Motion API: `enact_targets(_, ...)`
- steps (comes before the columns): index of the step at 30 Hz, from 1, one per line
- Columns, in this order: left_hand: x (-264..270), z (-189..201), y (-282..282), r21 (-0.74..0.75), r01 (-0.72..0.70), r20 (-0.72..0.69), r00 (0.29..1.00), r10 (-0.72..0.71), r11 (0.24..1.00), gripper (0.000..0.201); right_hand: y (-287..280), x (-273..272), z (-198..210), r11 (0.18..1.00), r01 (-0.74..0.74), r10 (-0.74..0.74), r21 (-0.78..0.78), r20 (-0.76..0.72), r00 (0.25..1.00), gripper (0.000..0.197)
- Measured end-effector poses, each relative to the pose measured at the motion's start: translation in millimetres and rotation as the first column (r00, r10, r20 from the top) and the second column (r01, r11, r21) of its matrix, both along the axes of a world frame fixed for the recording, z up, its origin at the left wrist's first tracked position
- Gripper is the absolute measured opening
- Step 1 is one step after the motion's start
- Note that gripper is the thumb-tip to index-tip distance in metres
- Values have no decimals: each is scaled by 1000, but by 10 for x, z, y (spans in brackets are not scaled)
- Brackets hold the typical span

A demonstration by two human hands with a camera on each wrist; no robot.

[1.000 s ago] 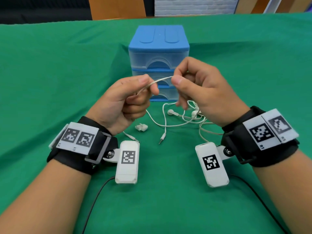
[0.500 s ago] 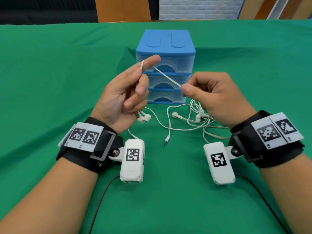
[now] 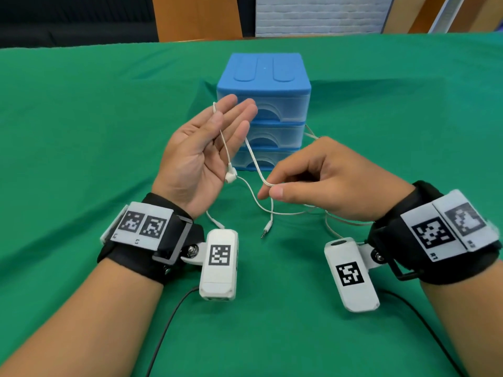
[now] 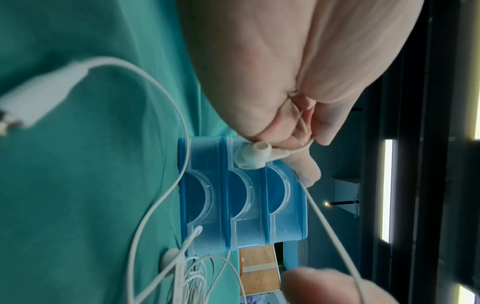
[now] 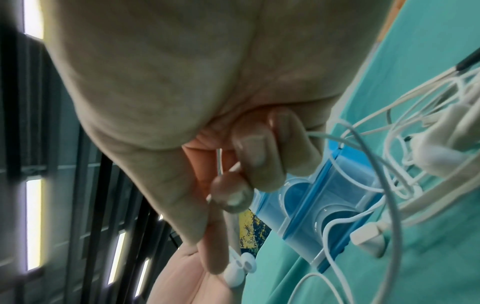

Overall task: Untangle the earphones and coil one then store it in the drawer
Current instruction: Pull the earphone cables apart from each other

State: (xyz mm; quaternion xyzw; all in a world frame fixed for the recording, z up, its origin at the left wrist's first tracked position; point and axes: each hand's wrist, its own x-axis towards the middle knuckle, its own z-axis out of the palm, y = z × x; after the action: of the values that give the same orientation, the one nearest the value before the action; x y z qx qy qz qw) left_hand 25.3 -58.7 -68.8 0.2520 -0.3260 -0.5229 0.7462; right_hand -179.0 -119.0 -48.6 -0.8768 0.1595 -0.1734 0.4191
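My left hand (image 3: 226, 115) is raised palm up in front of the blue three-drawer unit (image 3: 264, 104), its fingers straight. A white earphone cable (image 3: 224, 144) loops over the forefinger and runs down the palm. Its two earbuds (image 3: 230, 176) hang at the heel of the hand, and they also show in the left wrist view as earbuds (image 4: 250, 157). My right hand (image 3: 272, 190) pinches the same cable between thumb and forefinger, lower and nearer to me. All three drawers are shut. A jack plug (image 3: 265, 231) lies on the cloth between my wrists.
A tangle of more white earphone cable (image 3: 337, 221) lies on the green cloth (image 3: 81, 131) under my right hand, and this tangle (image 5: 428, 154) fills the right wrist view. Black camera leads (image 3: 168, 322) trail from both wrists toward me. Wooden panels stand behind the table's far edge.
My left hand has gone from curled fingers to a flat open palm with the cable draped over it. My right hand has dropped lower and nearer to me, drawing the cable down.
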Motion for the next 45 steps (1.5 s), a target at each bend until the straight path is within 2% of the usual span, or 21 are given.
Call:
enact_targets(7,-134,25,14,22,-65,132,989,62,998,33,102,71,24,995,-94,93,-17,-66,993,16)
enact_targets(10,-214,54,23,41,-82,299,952,66,996,34,121,75,35,994,-104,103,-22,-45,994,15)
enact_targets(12,-245,62,37,38,-88,433,899,63,995,35,135,66,67,995,-93,94,-23,54,994,12)
enact_targets(16,-231,28,47,-1,-52,610,792,42,999,32,52,64,115,994,67,-35,-92,310,950,16)
enact_targets(20,-224,37,65,14,59,711,701,-52,998,27,-49,70,90,937,326,-250,-128,407,879,20)
enact_targets(23,-215,44,79,66,114,699,704,-127,991,28,-74,66,78,896,426,-332,-124,449,830,18)
enact_targets(26,-221,29,80,82,94,671,731,-125,992,34,-124,67,63,855,506,-400,-114,476,784,25)
enact_targets(29,-275,18,75,81,88,657,744,-120,993,39,-132,81,46,860,501,-400,-96,481,780,28)
enact_targets(41,-262,-30,84,79,86,578,808,-116,993,25,-142,50,39,866,497,-411,-49,496,765,24)
enact_targets(45,-256,-25,70,68,49,615,784,-80,996,25,-142,53,29,873,486,-405,-39,497,768,24)
